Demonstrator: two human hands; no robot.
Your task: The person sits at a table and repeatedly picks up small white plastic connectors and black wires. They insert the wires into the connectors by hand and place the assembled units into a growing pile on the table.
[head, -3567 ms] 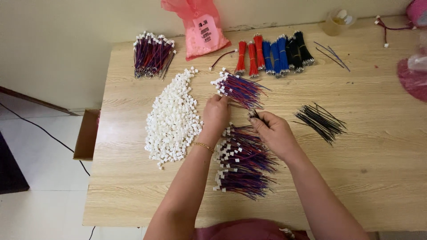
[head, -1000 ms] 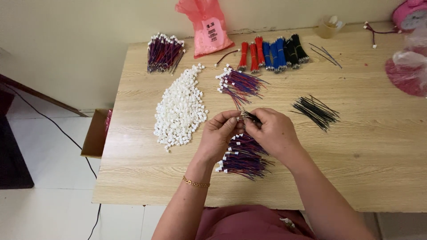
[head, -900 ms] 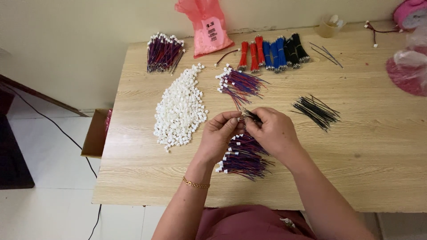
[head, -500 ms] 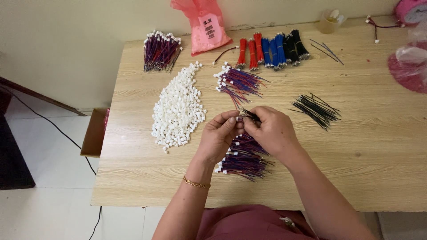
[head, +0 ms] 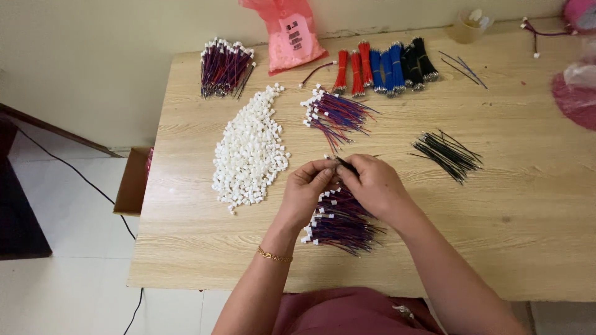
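Big wood table fills most of the frame. White plug pile sits left of ctr. Wire heap w/ plugs lies low ctr, just under both hands. A 2nd wire bunch is above ctr, black wires to the right, red, blue & black bundles up top.

Left hand & right hand meet at ctr, fingertips touching. Both pinch one thin dark wire. It slants up-left, its top end by the left fingers. Both hands look equally close. Can't tell if a plug is on it; too small.
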